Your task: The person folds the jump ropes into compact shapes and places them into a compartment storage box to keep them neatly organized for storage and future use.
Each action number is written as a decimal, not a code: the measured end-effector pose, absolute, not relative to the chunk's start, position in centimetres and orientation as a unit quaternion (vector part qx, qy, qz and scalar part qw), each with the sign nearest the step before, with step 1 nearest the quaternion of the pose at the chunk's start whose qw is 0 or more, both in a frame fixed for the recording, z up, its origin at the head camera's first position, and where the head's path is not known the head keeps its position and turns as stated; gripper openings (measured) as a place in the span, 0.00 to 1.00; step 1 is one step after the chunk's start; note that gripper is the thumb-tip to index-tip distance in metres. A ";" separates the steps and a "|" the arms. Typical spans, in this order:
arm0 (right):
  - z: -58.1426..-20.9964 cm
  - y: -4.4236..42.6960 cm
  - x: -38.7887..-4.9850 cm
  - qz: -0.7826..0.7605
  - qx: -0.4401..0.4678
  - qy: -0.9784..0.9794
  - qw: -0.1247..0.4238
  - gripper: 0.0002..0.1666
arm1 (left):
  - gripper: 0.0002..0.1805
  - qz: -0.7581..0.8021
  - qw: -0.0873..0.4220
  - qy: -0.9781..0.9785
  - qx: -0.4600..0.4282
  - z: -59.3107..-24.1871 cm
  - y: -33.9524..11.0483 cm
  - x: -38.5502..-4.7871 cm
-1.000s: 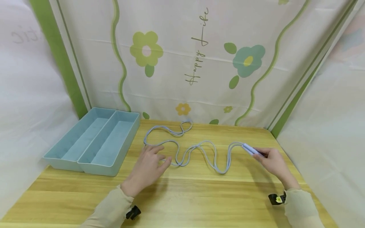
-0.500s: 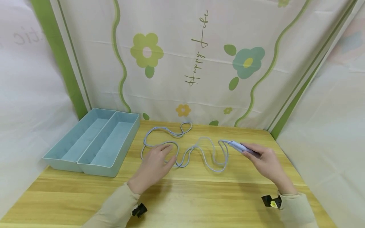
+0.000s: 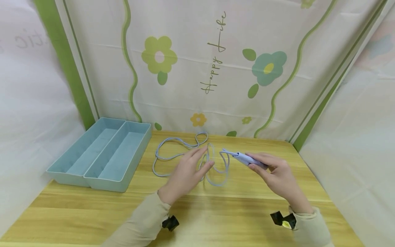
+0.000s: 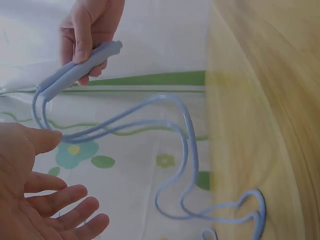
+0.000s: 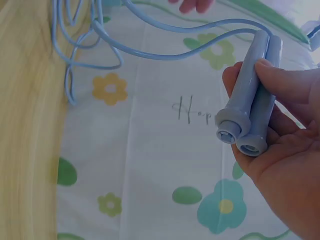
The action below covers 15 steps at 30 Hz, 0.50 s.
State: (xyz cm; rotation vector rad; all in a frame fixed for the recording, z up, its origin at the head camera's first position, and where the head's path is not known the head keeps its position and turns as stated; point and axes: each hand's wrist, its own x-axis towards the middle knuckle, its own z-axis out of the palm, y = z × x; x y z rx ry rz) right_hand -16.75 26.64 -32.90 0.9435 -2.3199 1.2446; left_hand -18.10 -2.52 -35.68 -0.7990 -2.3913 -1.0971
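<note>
Head view puts a pair of light-blue storage bins [image 3: 108, 184] side by side on the wooden table [image 3: 216, 216]; everything else here is placed from them. Well to the right of the bins, the right hand [image 3: 279, 173] grips the two blue jump rope handles [image 3: 245, 159] together, thumb on one face and fingers curled behind, lifted above the table. Both wrist views show the handles lying alongside each other, the cord [image 3: 174, 138] leaving their far ends. From there the cord sags toward the bins in doubled, wavy loops; its remaining length lies on the table just right of the bins, reaching the flowered curtain [image 3: 185, 85] behind. Between the bins and the handles, the left hand [image 3: 185, 173] hangs with its fingers extended and loosely spread, gripping nothing. Its thumb overlaps the cord in the left wrist view; whether they touch, I cannot tell.
</note>
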 end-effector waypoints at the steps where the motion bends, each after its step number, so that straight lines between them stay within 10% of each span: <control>1: -32.8 26.4 -16.7 0.447 0.335 -0.812 0.168 0.25 | 0.30 -0.400 0.196 -0.847 -0.289 -35.6 -2.3 -18.2; 15: -31.5 23.9 -15.9 0.530 0.397 -0.731 0.168 0.27 | 0.20 -0.489 0.185 -0.786 -0.330 -35.7 -0.6 -18.9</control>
